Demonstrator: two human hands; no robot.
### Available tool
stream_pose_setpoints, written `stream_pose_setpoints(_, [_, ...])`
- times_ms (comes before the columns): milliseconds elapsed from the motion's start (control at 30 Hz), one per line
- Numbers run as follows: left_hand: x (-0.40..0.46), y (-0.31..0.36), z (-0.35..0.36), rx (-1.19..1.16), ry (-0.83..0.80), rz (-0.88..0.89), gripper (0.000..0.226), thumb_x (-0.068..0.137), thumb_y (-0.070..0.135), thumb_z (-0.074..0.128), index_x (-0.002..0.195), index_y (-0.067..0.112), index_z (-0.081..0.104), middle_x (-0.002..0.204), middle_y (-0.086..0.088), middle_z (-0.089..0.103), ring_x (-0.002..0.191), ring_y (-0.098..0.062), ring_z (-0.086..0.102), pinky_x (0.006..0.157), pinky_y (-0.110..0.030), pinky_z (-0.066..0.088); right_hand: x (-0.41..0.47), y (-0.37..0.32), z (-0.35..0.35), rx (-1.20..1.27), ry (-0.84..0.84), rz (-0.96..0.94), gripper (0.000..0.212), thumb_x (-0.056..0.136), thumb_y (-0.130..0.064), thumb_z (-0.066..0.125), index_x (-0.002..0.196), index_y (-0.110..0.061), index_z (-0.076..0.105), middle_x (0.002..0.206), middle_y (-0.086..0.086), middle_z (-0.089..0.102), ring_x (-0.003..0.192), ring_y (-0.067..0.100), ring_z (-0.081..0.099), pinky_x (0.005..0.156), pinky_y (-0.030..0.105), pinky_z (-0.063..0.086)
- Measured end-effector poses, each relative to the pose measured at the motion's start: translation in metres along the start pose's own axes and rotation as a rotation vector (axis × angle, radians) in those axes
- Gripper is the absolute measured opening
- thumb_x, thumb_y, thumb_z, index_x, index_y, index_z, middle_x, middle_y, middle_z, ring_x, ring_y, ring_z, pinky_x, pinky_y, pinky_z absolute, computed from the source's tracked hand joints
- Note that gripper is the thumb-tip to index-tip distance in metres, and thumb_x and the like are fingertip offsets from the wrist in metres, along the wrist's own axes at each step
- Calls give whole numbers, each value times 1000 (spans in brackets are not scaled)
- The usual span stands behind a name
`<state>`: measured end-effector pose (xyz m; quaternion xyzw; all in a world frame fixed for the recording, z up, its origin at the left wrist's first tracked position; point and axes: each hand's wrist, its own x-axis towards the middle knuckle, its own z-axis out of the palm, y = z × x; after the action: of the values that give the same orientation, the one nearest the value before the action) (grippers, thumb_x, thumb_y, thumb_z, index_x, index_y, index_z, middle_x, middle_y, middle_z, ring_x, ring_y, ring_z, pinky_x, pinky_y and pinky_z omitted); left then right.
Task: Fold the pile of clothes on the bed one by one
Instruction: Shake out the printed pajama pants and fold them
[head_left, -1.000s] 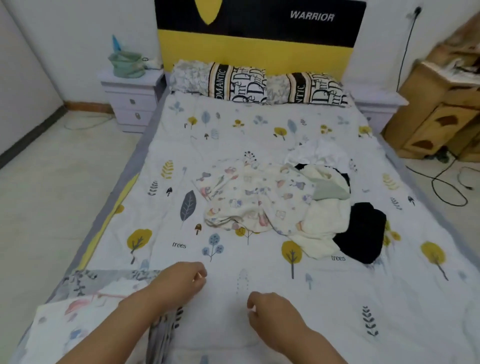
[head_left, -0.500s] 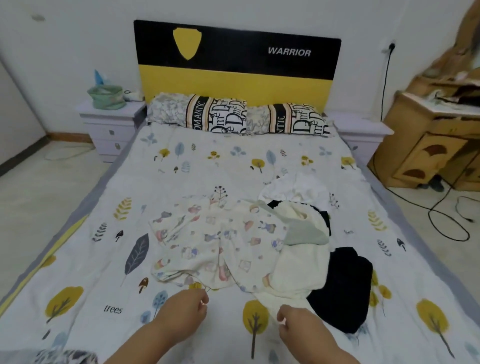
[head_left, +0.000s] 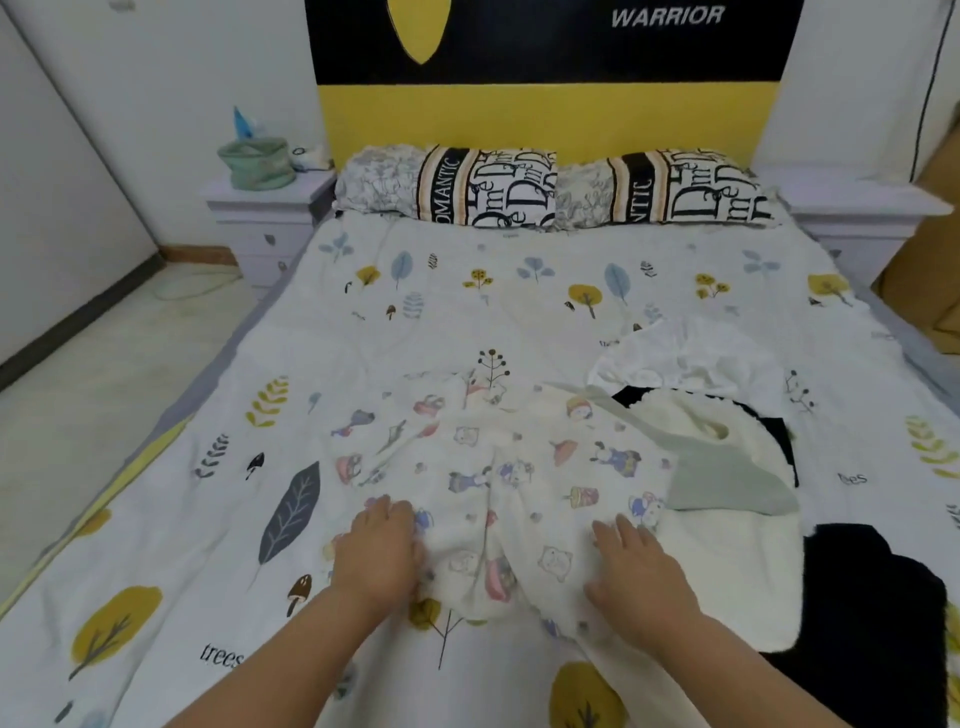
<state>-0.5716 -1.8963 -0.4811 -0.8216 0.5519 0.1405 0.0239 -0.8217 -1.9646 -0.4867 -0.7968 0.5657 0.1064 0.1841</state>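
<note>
A heap of clothes lies in the middle of the bed. On top, nearest me, is a cream garment printed with small cartoon animals. My left hand rests on its left edge, fingers bent into the cloth. My right hand lies flat on its right side with fingers spread. To the right sit a cream fleece piece with a grey-green panel, a black garment and a white garment behind them.
Two lettered pillows lean against the black and yellow headboard. A white nightstand with a green basket stands at the left, another nightstand at the right. Bare floor runs along the bed's left side.
Both hands have reached forward from the bare sheet onto the cartoon-print garment. The view has moved closer to the heap.
</note>
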Motion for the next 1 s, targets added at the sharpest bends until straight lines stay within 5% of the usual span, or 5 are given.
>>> stream_pose_setpoints(300, [73,-33,53,-241,-139,-261,94,86,63,46,149,14,-4,151,-20,23,135,-39,28,110,-49,26,72,-17,53,-83,-6,44,99,79,-65,52,149,-26,-7,155,7,-23,141,38,-20,112,58,-1])
stream_pose_setpoints(467, [70,-42,61,-180,-97,-93,37,94,44,44,114,13,40,112,-11,57,104,-29,54,83,-32,41,74,-32,65,-293,41,1,41,96,-20,37,137,-21,35,153,8,18,140,48,-5,110,63,9])
stream_pose_setpoints(633, [44,-41,36,-346,-123,101,29,97,26,45,72,25,30,74,5,43,80,-21,49,62,-27,27,54,-30,51,5,89,-6,27,98,-21,33,119,-21,48,124,5,56,133,30,36,101,38,32])
stream_pose_setpoints(733, [24,-43,2,-515,-138,107,21,95,22,48,75,25,44,78,6,53,80,-17,51,62,-19,34,25,-30,27,176,139,-4,9,98,-27,35,94,-21,40,80,-4,53,82,21,55,57,26,33])
stream_pose_setpoints(1000, [-39,-26,-140,-981,19,41,17,94,20,52,92,29,67,83,16,72,81,4,63,63,-11,43,-54,-46,-80,681,401,46,29,97,-20,41,69,-23,35,70,-1,51,69,21,49,61,33,36])
